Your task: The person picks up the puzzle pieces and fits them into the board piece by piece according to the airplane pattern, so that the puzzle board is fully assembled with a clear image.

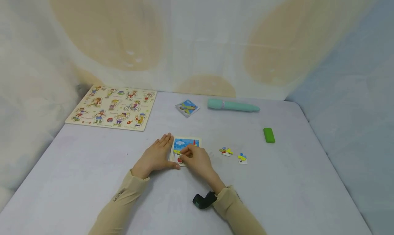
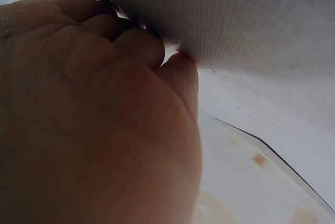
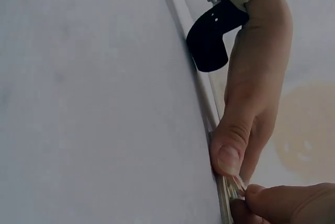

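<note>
A small square jigsaw puzzle (image 1: 186,142) with a pale frame and a blue picture lies flat before me in the head view. My left hand (image 1: 157,155) rests along its left side, fingers straight and thumb stretched by the near edge. Over its right part my right hand (image 1: 197,160) pinches a small puzzle piece, mostly hidden by the fingers. In the right wrist view, the edge of a thin piece (image 3: 239,183) shows at those fingertips. Two loose puzzle pieces, a wider one (image 1: 226,151) and a narrower one (image 1: 242,158), lie to the right.
At the back left lies a wooden board (image 1: 112,108) with sports figures. A small airplane picture (image 1: 187,108) and a mint-green pen-shaped case (image 1: 233,105) lie toward the back. A green block (image 1: 269,135) sits farther right. Cloth walls (image 1: 197,40) bound the table.
</note>
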Demonstrator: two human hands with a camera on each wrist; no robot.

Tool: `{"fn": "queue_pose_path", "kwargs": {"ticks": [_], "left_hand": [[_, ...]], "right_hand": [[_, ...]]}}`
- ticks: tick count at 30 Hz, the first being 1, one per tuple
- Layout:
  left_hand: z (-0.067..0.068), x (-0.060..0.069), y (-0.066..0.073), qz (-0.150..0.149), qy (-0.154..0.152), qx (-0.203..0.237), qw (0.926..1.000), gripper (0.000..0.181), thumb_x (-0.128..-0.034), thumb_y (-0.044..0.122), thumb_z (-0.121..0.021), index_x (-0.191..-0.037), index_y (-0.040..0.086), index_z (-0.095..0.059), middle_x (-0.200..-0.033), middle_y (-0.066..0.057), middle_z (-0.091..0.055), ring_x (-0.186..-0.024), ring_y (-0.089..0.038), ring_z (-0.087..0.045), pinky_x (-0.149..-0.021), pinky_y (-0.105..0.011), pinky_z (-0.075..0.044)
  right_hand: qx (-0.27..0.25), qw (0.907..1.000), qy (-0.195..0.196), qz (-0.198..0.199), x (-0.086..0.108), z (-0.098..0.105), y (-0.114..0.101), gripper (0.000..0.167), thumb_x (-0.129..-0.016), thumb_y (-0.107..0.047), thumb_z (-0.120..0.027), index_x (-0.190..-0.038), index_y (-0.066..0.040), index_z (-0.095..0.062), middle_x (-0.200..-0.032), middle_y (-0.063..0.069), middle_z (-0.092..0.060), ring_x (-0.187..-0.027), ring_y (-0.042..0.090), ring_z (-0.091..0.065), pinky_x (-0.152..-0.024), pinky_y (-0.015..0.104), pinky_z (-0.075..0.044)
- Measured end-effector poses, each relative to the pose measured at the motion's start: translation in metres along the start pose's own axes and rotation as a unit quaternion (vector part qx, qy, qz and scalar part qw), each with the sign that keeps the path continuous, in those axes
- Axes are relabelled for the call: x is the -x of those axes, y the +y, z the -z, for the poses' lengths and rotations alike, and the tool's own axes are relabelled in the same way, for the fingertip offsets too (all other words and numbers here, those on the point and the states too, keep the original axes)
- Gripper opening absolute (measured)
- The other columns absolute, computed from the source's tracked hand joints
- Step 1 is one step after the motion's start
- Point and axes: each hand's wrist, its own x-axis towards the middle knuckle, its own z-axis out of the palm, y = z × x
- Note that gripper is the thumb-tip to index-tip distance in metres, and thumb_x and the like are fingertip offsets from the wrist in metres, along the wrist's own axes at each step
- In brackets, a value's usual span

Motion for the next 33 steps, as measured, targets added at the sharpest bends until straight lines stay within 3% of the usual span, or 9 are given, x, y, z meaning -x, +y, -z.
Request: {"fn": "queue_pose_path", "kwargs": {"ticks": [10, 18, 33], "left_hand": [[-0.001, 0.001, 0.000, -0.004, 0.009, -0.003, 0.9999, 0.116, -0.0709, 0.061, -0.076, -0.149, -0.008, -0.025, -0.158, -0.025, -0.021, -0.148, -0.038, -0.020, -0.120, -0.053, -0.022], [0.000, 0.002, -0.002, -0.006, 0.013, -0.004, 0.9999, 0.115, -0.0711, 0.060, -0.076, -0.149, -0.008, -0.026, -0.158, -0.025, -0.023, -0.148, -0.038, -0.021, -0.120, -0.053, -0.023], [0.005, 0.003, 0.002, -0.003, 0.009, 0.006, 0.9999, 0.115, -0.0719, 0.059, -0.076, -0.150, -0.007, -0.024, -0.158, -0.024, -0.021, -0.148, -0.038, -0.020, -0.120, -0.053, -0.022]], "right_hand": [[0.050, 0.9981, 0.027, 0.024, 0.002, -0.013, 0.002, 0.009, -0.085, -0.021, -0.072, -0.093, -0.016, -0.072, -0.072, -0.007, -0.065, -0.058, 0.000, -0.046, -0.051, 0.017, -0.036], [0.052, 0.9959, 0.066, 0.035, 0.000, -0.021, 0.003, 0.017, -0.081, -0.022, -0.077, -0.096, -0.015, -0.072, -0.075, -0.006, -0.069, -0.055, -0.002, -0.046, -0.050, 0.016, -0.034], [0.040, 0.9963, 0.064, 0.040, -0.001, -0.016, 0.004, 0.028, -0.078, -0.019, -0.079, -0.105, -0.014, -0.071, -0.080, -0.005, -0.069, -0.054, -0.001, -0.044, -0.050, 0.017, -0.035]]}}
